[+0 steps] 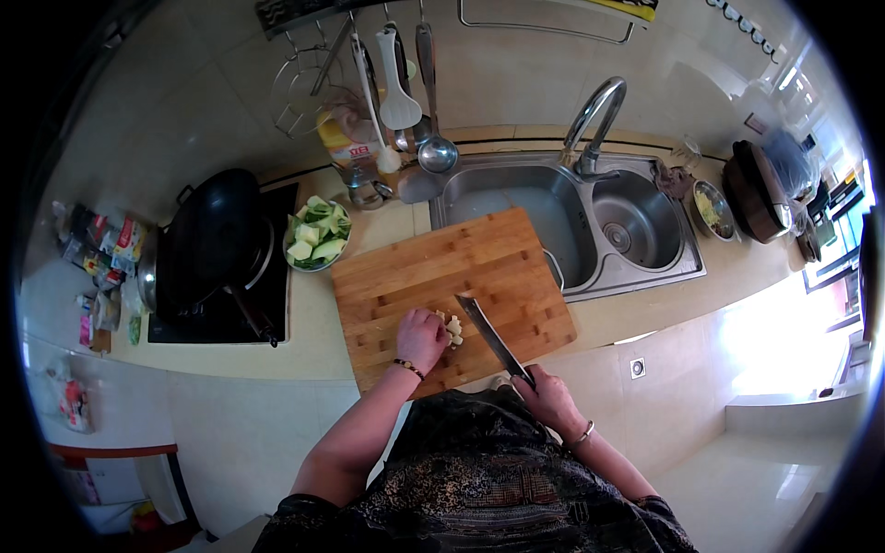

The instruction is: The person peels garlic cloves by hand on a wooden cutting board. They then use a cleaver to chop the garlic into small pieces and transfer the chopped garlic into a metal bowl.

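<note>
A wooden cutting board (470, 256) lies at an angle on the counter, its right part over the edge of the sink. My left hand (423, 339) is on the board with its fingers curled down against small pale chopped pieces (453, 329), possibly garlic. Whether any piece is pinched between the fingertips is hidden. In my right hand (550, 397), at the board's near edge, is the dark handle of a kitchen knife (489, 333). Its broad blade slants up and left over the board, to the right of the pale pieces and apart from them.
Left of the board stands a bowl of cut green vegetable (318, 235). Beyond it, a black wok (214, 235) sits on a cooktop (221, 328). A double steel sink (629, 276) with a faucet (598, 124) lies behind right. Utensils such as a ladle (438, 152) hang above.
</note>
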`<state>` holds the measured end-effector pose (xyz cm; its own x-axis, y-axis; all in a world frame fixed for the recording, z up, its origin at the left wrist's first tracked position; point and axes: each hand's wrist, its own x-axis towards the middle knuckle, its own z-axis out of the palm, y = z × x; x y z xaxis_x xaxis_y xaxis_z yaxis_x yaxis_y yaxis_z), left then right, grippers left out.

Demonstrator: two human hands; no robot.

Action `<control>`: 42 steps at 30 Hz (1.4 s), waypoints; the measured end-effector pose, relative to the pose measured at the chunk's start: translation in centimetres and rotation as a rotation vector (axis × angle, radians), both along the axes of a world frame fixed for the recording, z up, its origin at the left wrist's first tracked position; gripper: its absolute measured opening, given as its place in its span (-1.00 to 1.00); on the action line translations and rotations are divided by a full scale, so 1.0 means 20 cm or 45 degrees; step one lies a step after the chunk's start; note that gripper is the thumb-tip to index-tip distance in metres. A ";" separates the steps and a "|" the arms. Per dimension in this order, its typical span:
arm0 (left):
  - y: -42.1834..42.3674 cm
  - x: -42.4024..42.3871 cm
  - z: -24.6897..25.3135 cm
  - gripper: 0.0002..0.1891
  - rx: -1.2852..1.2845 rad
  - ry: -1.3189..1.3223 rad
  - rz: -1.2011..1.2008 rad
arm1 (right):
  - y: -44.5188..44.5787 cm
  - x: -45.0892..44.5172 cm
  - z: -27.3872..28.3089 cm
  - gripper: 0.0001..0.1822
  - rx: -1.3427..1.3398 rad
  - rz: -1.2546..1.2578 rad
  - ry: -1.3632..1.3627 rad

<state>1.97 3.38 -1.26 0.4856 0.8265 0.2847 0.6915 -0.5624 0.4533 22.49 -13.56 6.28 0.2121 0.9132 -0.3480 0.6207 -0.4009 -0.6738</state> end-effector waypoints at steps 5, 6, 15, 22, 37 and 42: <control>0.00 0.00 0.04 -0.90 -0.056 -0.114 0.037 | 0.00 0.00 -0.02 -0.60 -0.007 -0.006 -0.008; 0.01 0.00 0.03 -0.89 -0.082 -0.151 0.054 | 0.00 0.00 -0.02 -0.60 -0.004 -0.001 -0.002; 0.22 -0.11 0.06 -0.86 -0.652 -0.836 0.269 | 0.02 0.00 0.03 -0.60 -0.011 -0.024 0.094; 0.81 -0.05 0.04 -0.88 -0.239 -0.588 0.285 | -0.01 0.02 0.03 -0.59 -0.044 -0.037 0.051; 0.76 -0.15 0.18 -0.81 0.060 0.776 0.076 | -0.06 0.05 0.00 -0.61 0.004 -0.126 0.074; 0.83 -0.42 -0.16 -0.85 -0.056 0.039 0.461 | -0.02 0.04 -0.01 -0.62 0.057 -0.086 0.130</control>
<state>-6.33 19.91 -4.52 0.1672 0.9575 0.2350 0.8558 -0.2593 0.4476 23.34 -13.90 6.17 0.2395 0.9129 -0.3305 0.5205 -0.4080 -0.7501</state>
